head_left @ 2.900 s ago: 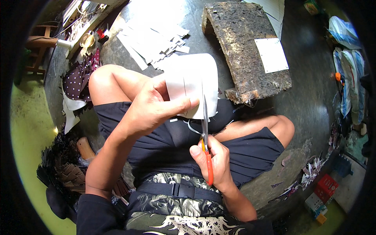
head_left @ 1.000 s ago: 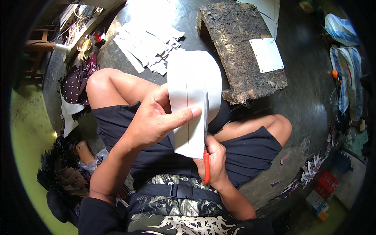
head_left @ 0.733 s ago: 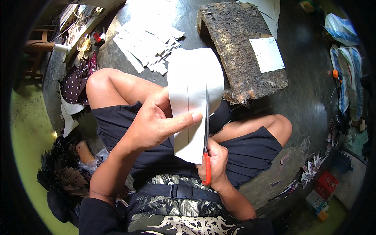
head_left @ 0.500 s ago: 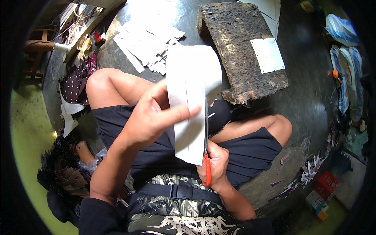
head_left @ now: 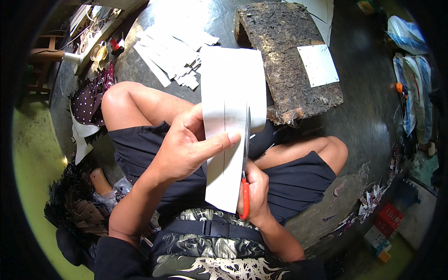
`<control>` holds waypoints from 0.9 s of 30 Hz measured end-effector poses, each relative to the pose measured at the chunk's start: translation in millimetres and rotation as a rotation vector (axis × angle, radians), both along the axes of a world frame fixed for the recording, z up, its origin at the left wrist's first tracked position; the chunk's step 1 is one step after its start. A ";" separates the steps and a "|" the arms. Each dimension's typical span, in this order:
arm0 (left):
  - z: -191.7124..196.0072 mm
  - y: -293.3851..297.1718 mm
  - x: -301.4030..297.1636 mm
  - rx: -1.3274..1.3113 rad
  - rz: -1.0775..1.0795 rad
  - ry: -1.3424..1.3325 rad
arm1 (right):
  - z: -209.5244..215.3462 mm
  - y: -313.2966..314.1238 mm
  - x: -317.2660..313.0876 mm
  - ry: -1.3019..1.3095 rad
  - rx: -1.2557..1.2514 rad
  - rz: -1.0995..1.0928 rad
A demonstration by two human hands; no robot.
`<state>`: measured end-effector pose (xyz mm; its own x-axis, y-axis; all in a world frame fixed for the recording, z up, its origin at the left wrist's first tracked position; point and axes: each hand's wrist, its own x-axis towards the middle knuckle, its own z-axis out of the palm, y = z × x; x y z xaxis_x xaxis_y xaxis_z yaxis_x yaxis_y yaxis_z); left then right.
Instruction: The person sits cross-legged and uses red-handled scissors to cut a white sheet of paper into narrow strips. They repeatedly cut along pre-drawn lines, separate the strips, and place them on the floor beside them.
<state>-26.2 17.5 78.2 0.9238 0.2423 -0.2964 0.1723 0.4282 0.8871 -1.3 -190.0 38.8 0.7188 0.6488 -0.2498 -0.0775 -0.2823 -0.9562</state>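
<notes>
Holding the white sheet (head_left: 231, 116) upright over the lap, the left hand (head_left: 186, 149) pinches it between thumb and fingers, as it did moments ago. The right hand (head_left: 254, 191) is closed around the orange-handled scissors (head_left: 245, 163), whose blades have climbed farther up the sheet than before. Cut paper strips (head_left: 172, 56) lie on the floor beyond the knee, beside a rough slab (head_left: 284, 51).

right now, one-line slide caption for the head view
Left hand holds a white paper sheet upright while the right hand cuts up it with orange-handled scissors over the lap.
</notes>
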 end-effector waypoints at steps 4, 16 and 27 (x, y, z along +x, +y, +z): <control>3.4 -0.7 -0.6 -0.033 0.005 0.016 | 4.1 2.3 -4.9 0.001 0.031 -0.072; 0.6 0.0 10.6 -0.034 0.087 0.004 | 1.5 3.9 -0.1 -0.032 -0.033 -0.016; 2.6 -7.0 3.3 0.004 0.034 -0.002 | 6.4 7.7 0.9 0.021 0.015 -0.073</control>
<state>-22.8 10.5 80.9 0.9156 0.2751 -0.2934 0.1559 0.4299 0.8893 -0.5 -182.3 45.2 0.7589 0.5988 -0.2560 -0.1173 -0.2610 -0.9582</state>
